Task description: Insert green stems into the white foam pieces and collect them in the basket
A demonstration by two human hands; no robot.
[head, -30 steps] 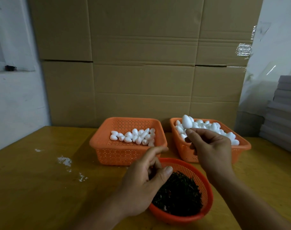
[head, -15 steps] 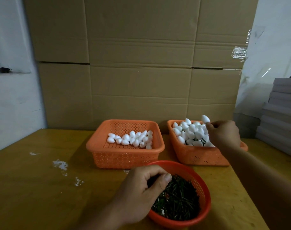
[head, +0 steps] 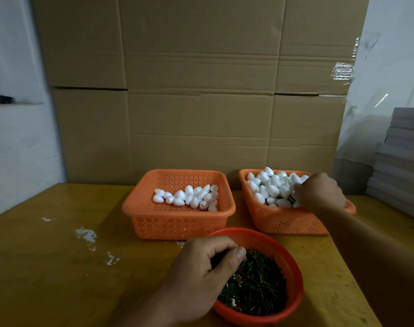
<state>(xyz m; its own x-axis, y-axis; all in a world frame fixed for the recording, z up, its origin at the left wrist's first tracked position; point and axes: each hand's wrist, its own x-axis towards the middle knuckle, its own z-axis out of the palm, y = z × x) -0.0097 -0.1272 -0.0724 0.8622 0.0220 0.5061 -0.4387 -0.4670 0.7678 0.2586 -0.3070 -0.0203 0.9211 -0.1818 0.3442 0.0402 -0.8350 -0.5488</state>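
left hand (head: 196,277) lower centre of frame, fingers curled with thumb pinched to fingertips over the near-left rim of the round red basket (head: 293,263); can't tell if a stem is actually between them. that basket sits at the bottom centre-right, close to the near bench edge, filled with a dark tangle of thin green stems (head: 257,286). right hand (head: 320,194) at centre right, knuckles up, fingers tucked down into the right orange basket (head: 286,220); grip hidden, can't tell what it has. that basket is heaped above its rim with white foam pieces (head: 269,187), egg-shaped, smooth, a few green bits showing between them near the fingers. left orange basket (head: 177,220) just beside it, narrow gap between, mostly bare floor with a single-layer patch of plain foam eggs (head: 189,197) toward its right side. both rectangular baskets sit near the cardboard wall (head: 201,90) at the back. bench (head: 47,267) wide open on the left half of frame, only scattered white crumbs (head: 85,233). right side tighter: bench edge runs diagonally at lower right, grey stacked sheets (head: 399,161) at the far right.
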